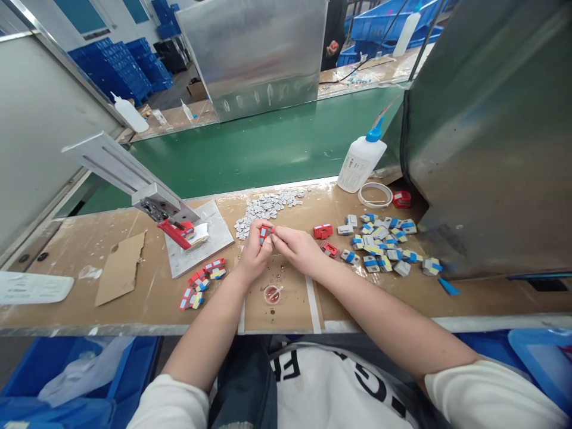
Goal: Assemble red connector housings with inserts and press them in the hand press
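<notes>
Both hands meet over the middle of the bench. My left hand [254, 253] is closed round a small red part [265, 233] with a light grey face. My right hand [297, 247] has its fingers pinched together at the right side of that part; whether they grip it or something tiny is hidden. Just behind the hands lies a pile of small grey pieces [268, 207]. Nearer my body sits a small round dish [272, 294] of reddish liquid with a thin stick in it. Red parts [322, 231] lie right of my right hand.
A metal press [196, 238] stands at left, with red and grey assemblies [201, 280] before it. Several grey, blue and yellow blocks [384, 241], a tape roll [375, 195] and a white bottle [361, 164] are at right. Another person's hand [332, 47] shows behind.
</notes>
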The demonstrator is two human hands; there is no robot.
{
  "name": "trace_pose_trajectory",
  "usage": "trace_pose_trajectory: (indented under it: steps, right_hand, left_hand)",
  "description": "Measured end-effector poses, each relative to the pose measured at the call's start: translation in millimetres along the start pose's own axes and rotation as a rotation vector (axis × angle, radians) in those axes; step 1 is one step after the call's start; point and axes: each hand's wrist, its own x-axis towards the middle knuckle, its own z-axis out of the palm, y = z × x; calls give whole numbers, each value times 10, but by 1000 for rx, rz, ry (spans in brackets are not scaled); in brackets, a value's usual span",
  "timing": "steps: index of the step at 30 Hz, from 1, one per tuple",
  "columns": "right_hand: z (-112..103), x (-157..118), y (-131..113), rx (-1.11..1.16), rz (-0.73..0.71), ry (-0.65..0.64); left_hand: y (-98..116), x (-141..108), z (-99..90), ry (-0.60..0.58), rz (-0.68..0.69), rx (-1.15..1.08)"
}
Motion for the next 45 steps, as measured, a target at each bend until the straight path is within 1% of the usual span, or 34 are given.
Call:
trace_pose_trajectory:
  steps: [1, 3, 5, 6, 7, 9, 11, 13, 17, 19, 22, 24, 27, 30, 33, 35, 37, 45]
  right_hand:
    - [-32, 12, 1, -1, 4, -7]
    - [-124, 24, -1, -24, -16, 3]
    - [-232, 5, -24, -64, -90, -6]
    - [-278, -19, -44, -89, -145, -42]
    - [-313, -52, -71, -121, -204, -104]
    - [-333, -137, -129, -206, -319, -279]
    - [-289, -223, -179, -295, -389, -414]
    - [-210, -280, -206, -362, -431, -482]
    - [-100, -288, -188, -395, -455, -501]
    - [-82, -271, -153, -342, -444, -498]
    - [-74, -259, -90, -197, -408, -489]
    - [-80, -260, -50, -72, -369, -458]
    - [-120, -253, 2, 125, -271, -326]
    - [-194, -220, 53, 258, -116, -84]
    - [-265, -175, 108, 276, 21, 193]
    - [-291, -148, 145, 248, 74, 293]
    - [-298, -128, 179, 210, 105, 311]
    - [-249, -98, 247, 117, 129, 257]
  left_hand:
    - [3, 22, 11, -4, -94, -110]
    - [18, 79, 26, -13, -288, -406]
    - [47, 135, 15, -8, -417, -695]
    - [64, 156, -2, 3, -447, -808]
    - [81, 172, -26, 11, -459, -896]
    - [107, 183, -81, 20, -458, -1007]
    - [112, 179, -125, 11, -438, -1047]
    - [93, 172, -144, 2, -421, -1028]
    - [17, 173, -124, -15, -439, -905]
    - [-27, 179, -113, -44, -423, -820]
    - [-93, 193, -121, -72, -342, -665]
    - [-129, 199, -137, -78, -319, -574]
    - [-156, 192, -154, -124, -378, -519]
    - [-157, 168, -161, -209, -458, -503]
    - [-158, 146, -166, -288, -493, -473]
    - [-167, 139, -172, -326, -493, -451]
    - [-179, 136, -178, -346, -493, -436]
    - [-162, 144, -181, -370, -481, -408]
